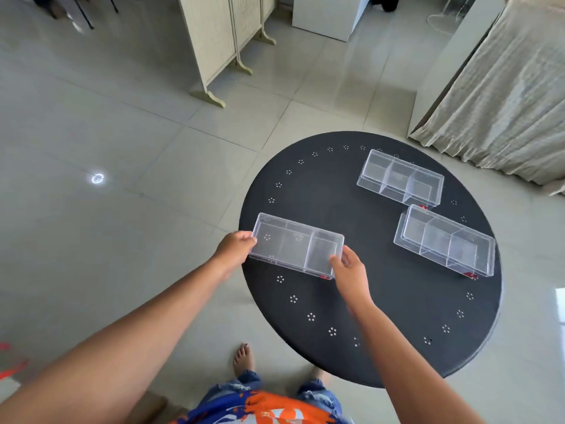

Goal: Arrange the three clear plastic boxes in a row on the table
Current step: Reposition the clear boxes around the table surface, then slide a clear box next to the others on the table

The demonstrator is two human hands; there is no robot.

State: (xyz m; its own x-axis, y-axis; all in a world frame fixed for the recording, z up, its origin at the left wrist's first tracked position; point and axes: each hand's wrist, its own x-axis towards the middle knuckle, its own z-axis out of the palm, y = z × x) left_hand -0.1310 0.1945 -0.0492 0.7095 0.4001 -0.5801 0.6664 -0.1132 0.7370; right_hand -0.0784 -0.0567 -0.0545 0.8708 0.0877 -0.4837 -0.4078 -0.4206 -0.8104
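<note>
Three clear plastic boxes with inner dividers are on or over a round black table (pixel 382 301). The near-left box (pixel 296 244) is at the table's left edge, held at both short ends: my left hand (pixel 235 247) grips its left end and my right hand (pixel 350 270) grips its right front corner. I cannot tell whether it rests on the table or is slightly lifted. A second box (pixel 400 178) lies at the far right of the table. The third box (pixel 444 240) lies just in front of it, nearly touching.
The table has a ring of small flower-shaped holes near its rim. A cream folding screen (pixel 220 41) stands on the tiled floor behind, a bed with a beige cover (pixel 504 102) is at the right, and my bare foot (pixel 243 358) is beside the table's near edge.
</note>
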